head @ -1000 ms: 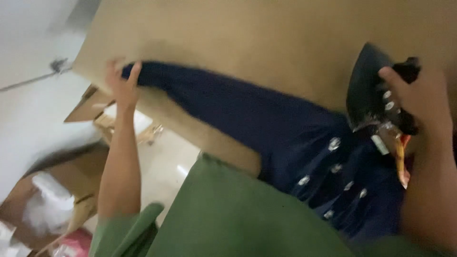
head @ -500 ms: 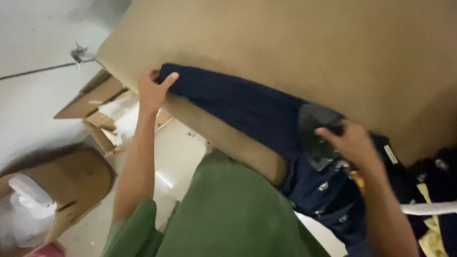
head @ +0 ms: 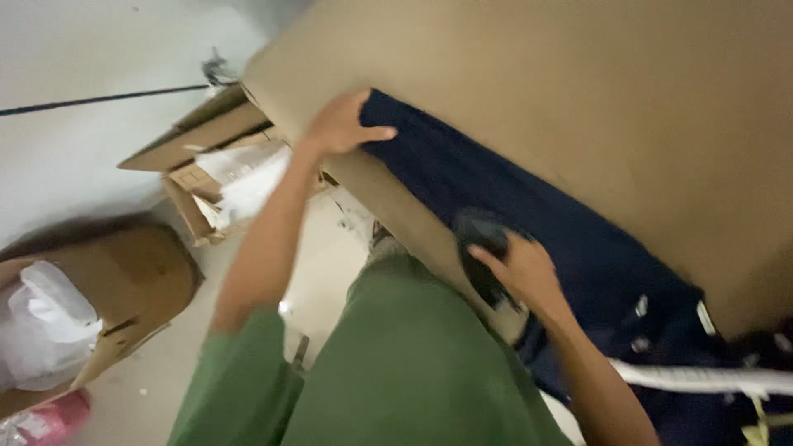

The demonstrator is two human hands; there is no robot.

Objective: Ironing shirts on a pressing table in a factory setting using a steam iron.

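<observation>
While the left hand (head: 340, 124) lies flat near the top centre of the frame, its fingers (head: 373, 133) are together and press the end of a dark navy garment (head: 496, 190) onto the tan bench (head: 578, 91), thumb stretched out along the cloth. Lower and to the right of centre, the right hand (head: 522, 268) has its fingers (head: 494, 260) wrapped around a black iron (head: 483, 248) that sits on the same garment near the bench's front edge. That garment runs as one long strip from the left hand down to the lower right corner, where three small pale tags or buttons (head: 640, 306) show on it, blurred. A white cord or strip (head: 702, 378) crosses it at the lower right.

Both arms come out of green sleeves (head: 239, 380), at the bottom of the frame.

On the pale floor (head: 157, 388) stand two open cardboard boxes. One box (head: 206, 157), at upper left just beside the bench corner, holds white papers (head: 244, 177). A second box (head: 124, 289), at the left edge, holds a crumpled white plastic bag (head: 41, 322). One pink package (head: 49, 421) lies in the lower left corner, too blurred to tell more.
</observation>
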